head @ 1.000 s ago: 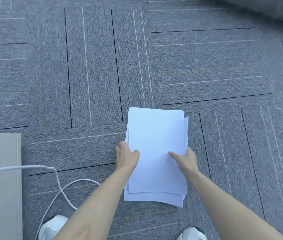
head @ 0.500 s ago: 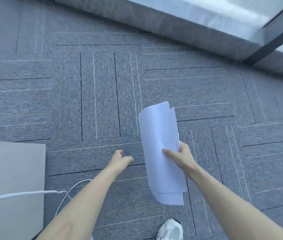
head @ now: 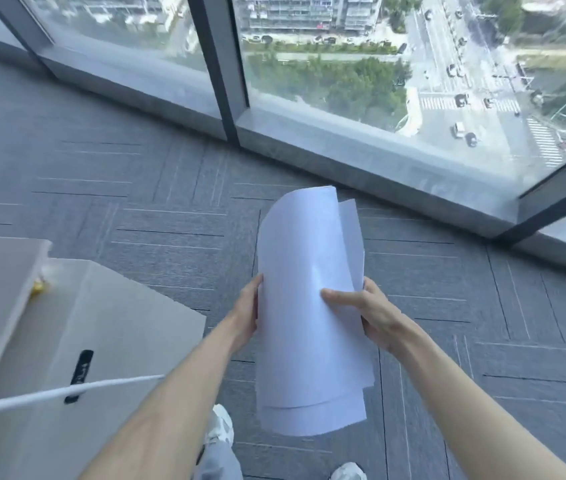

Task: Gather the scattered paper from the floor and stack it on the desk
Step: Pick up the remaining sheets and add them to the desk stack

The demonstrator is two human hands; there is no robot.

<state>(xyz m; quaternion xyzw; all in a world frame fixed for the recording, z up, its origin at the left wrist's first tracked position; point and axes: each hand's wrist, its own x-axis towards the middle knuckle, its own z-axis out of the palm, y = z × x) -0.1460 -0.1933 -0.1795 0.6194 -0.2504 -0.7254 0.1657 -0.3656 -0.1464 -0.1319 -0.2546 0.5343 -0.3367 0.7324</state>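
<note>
A bundle of white paper sheets (head: 304, 306) hangs in the air in front of me, bowed along its length, above the grey carpet. My right hand (head: 369, 311) grips its right edge, thumb across the front sheet and fingers behind. My left hand (head: 248, 311) holds the left edge with its fingers wrapped behind the sheets. The sheets are unevenly aligned; lower corners and one upper corner stick out. No loose paper shows on the floor.
A grey desk surface (head: 129, 327) lies at lower left with a black pen-like object (head: 79, 375) on it and a white cable (head: 53, 396) crossing it. Floor-to-ceiling windows (head: 343, 64) with a low sill run along the far side. My shoes (head: 221, 427) are below.
The paper came up off the floor. My left hand let go, then took the left edge again. The view rose from the carpet to the windows and desk.
</note>
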